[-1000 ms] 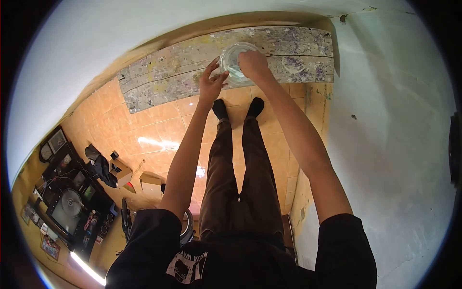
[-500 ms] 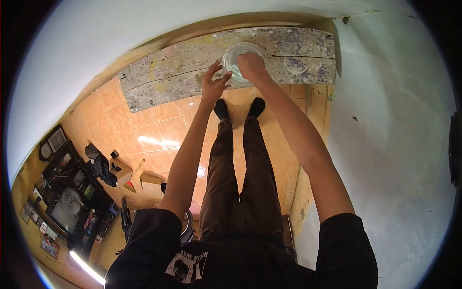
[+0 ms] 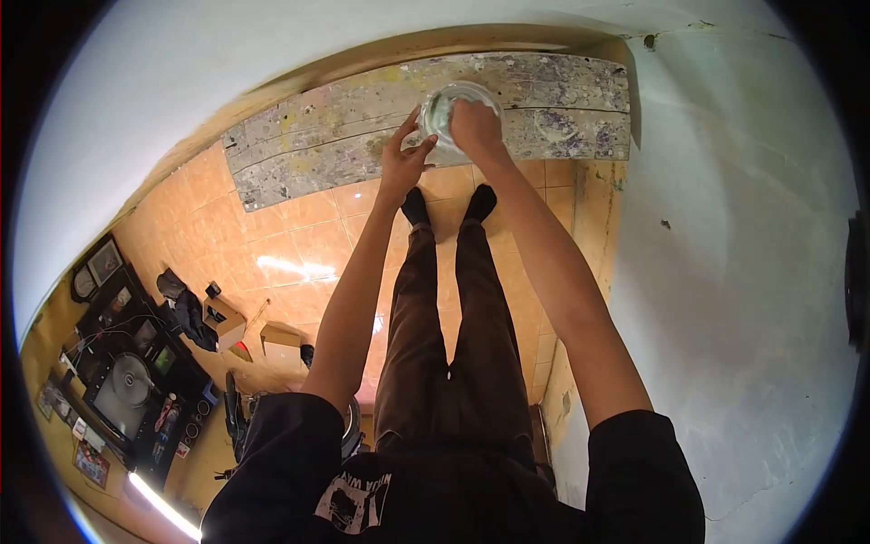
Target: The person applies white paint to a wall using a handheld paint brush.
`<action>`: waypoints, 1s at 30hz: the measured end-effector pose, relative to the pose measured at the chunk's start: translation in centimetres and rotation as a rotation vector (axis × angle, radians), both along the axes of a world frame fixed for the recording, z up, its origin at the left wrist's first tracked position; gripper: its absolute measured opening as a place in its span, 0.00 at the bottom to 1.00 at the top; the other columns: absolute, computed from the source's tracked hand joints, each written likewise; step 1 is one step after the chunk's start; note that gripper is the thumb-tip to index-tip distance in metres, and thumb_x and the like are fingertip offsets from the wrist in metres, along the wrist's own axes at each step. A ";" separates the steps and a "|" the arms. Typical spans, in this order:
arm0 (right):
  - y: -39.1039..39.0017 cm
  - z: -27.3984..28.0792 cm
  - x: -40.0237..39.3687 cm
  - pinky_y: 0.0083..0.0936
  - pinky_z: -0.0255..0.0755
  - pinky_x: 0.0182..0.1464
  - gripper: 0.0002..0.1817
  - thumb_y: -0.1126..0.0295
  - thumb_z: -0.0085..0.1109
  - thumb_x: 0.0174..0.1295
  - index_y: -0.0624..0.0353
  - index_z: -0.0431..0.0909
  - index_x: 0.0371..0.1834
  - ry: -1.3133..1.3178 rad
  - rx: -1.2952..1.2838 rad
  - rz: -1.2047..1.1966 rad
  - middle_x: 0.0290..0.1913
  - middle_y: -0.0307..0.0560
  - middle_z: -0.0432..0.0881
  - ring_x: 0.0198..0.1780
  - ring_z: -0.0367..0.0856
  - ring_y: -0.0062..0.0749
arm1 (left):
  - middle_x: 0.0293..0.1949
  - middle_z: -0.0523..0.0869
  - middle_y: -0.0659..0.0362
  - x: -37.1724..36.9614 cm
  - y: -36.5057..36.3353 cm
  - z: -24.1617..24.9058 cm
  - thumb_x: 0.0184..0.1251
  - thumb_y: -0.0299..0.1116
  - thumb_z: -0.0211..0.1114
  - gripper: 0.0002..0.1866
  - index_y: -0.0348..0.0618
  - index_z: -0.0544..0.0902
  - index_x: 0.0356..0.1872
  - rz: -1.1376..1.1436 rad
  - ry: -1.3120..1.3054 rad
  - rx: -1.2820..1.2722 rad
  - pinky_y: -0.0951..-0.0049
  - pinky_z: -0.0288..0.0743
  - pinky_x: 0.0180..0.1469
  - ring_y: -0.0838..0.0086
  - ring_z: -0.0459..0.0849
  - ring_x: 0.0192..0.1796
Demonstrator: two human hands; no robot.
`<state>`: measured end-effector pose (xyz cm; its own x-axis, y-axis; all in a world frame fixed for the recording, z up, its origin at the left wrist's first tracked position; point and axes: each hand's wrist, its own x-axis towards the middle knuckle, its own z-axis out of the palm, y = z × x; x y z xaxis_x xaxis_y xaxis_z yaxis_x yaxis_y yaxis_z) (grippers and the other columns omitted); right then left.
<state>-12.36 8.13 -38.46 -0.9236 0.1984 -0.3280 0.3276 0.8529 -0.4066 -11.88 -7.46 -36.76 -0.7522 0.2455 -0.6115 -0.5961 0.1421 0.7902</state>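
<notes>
Bowl [image 3: 450, 116] between hands, left fingers [image 3: 410, 136] on rim, right fingers [image 3: 471, 122] grasping inside.

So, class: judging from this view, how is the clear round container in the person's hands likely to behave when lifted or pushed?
The clear round container looks thin-walled and see-through, so probably light and rigid. Its smooth sides may be slippery, which fits the left hand steadying it while the right hand covers its top. Being wide and low, it seems unlikely to tip on the paint-spattered boards.
</notes>
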 end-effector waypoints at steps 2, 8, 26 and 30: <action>-0.6 -0.3 0.4 0.46 0.80 0.41 0.10 0.68 0.56 0.60 0.62 0.82 0.36 0.022 0.043 0.112 0.33 0.63 0.83 0.38 0.85 0.57 | 0.59 0.74 0.50 0.0 0.0 -0.2 0.65 0.29 0.68 0.33 0.60 0.69 0.70 0.003 -0.002 -0.010 0.73 0.87 0.35 0.68 0.86 0.48; 0.0 -0.2 -0.1 0.45 0.79 0.41 0.10 0.67 0.59 0.59 0.63 0.81 0.37 0.012 0.007 0.041 0.35 0.62 0.83 0.39 0.85 0.56 | 0.59 0.74 0.51 0.0 0.0 0.1 0.64 0.29 0.68 0.33 0.59 0.69 0.70 -0.004 0.006 0.000 0.74 0.86 0.35 0.70 0.86 0.46; 0.3 -1.0 0.1 0.42 0.80 0.37 0.07 0.72 0.55 0.58 0.60 0.83 0.31 0.132 0.088 0.250 0.33 0.58 0.84 0.37 0.85 0.52 | 0.59 0.75 0.49 -0.3 0.0 0.0 0.64 0.29 0.69 0.33 0.59 0.69 0.70 -0.028 0.005 -0.055 0.73 0.86 0.34 0.71 0.86 0.44; 1.1 -0.6 0.5 0.40 0.80 0.37 0.07 0.73 0.54 0.58 0.59 0.83 0.31 0.137 0.083 0.404 0.32 0.56 0.84 0.36 0.86 0.50 | 0.59 0.75 0.48 -0.3 -0.2 0.1 0.64 0.29 0.69 0.33 0.59 0.70 0.70 -0.052 0.041 -0.053 0.72 0.87 0.35 0.70 0.86 0.45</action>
